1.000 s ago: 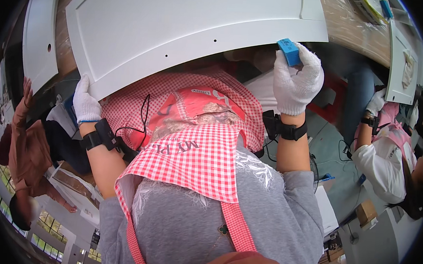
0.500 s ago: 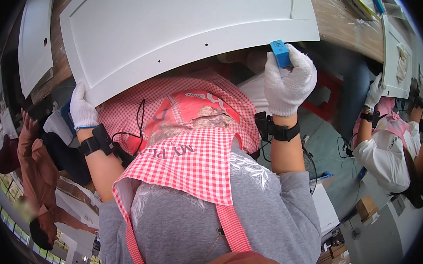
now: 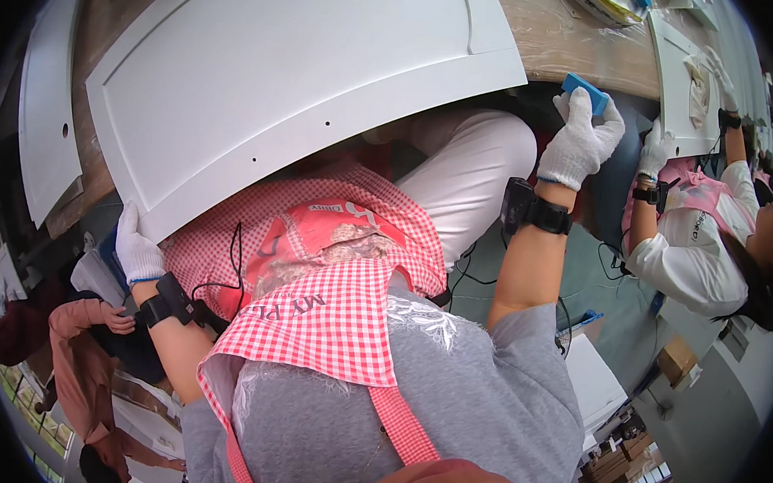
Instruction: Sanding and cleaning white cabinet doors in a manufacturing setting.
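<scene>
A large white panel [image 3: 291, 67] with a recessed centre and two small dark holes near its front edge lies in front of me. My left hand [image 3: 141, 249], in a white knit glove, grips the panel's near left corner; some fingers are hidden behind it. To the right of the panel, my gloved right hand [image 3: 583, 143] is raised and closed around a blue sanding block [image 3: 584, 92], thumb and fingers on its sides. The block is apart from the panel.
The table [image 3: 553, 44] is wrapped in clear film. Another white panel [image 3: 47, 114] stands at left. At right a co-worker [image 3: 700, 252] with gloved hands handles a smaller white panel [image 3: 679, 87]. Another person [image 3: 87, 365] is at lower left. Cables hang near my apron.
My right hand has moved right and slightly up with the sanding block, farther from the panel's edge. The view has shifted, so the panel sits more to the left. My left hand stays at its corner.
</scene>
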A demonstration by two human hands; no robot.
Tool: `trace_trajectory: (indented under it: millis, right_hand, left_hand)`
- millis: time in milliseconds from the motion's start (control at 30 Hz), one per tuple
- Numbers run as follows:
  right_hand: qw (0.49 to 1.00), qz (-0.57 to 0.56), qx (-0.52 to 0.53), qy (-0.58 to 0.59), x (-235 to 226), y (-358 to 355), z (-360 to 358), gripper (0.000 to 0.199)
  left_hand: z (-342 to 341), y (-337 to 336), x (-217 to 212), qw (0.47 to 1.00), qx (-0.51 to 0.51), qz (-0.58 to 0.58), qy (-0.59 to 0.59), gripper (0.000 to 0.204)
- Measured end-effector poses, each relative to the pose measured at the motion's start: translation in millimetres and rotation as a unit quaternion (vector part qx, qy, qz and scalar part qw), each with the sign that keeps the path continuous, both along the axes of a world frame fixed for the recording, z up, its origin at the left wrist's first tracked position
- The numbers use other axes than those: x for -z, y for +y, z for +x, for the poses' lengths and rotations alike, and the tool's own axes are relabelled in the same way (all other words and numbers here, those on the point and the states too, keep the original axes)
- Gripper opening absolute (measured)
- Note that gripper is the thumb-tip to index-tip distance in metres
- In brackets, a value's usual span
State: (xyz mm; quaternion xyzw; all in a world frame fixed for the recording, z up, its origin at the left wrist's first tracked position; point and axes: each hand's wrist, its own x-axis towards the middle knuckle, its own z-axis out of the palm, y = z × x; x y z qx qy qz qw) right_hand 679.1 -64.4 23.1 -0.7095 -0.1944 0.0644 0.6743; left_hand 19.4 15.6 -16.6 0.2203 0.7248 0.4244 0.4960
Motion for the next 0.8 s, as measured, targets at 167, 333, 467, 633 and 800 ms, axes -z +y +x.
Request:
trace_trajectory:
  millis: [167, 333, 467, 633, 800]
  right_hand:
    - [0.953, 0.171, -0.156, 0.196, -18, 24, -18, 0.036]
    - [0.963, 0.082, -0.205, 0.155, -11, 41, -34, 0.033]
    - [0.968, 0.067, -0.183, 0.158, -4, 44, -42, 0.037]
    - [0.973, -0.056, -0.133, 0.179, -15, 41, -54, 0.044]
    - [0.954, 0.017, -0.136, 0.267, -18, 24, -70, 0.037]
  left_hand:
    - [16, -30, 5, 0.957, -0.172, 0.085, -0.218, 0.043]
    - [57, -47, 23, 0.914, -0.200, 0.194, -0.293, 0.047]
    - [109, -15, 25, 0.931, -0.147, 0.214, -0.256, 0.047]
    - [164, 32, -2, 0.948, -0.062, 0.234, -0.206, 0.046]
    - [194, 61, -28, 0.946, -0.009, 0.260, -0.192, 0.045]
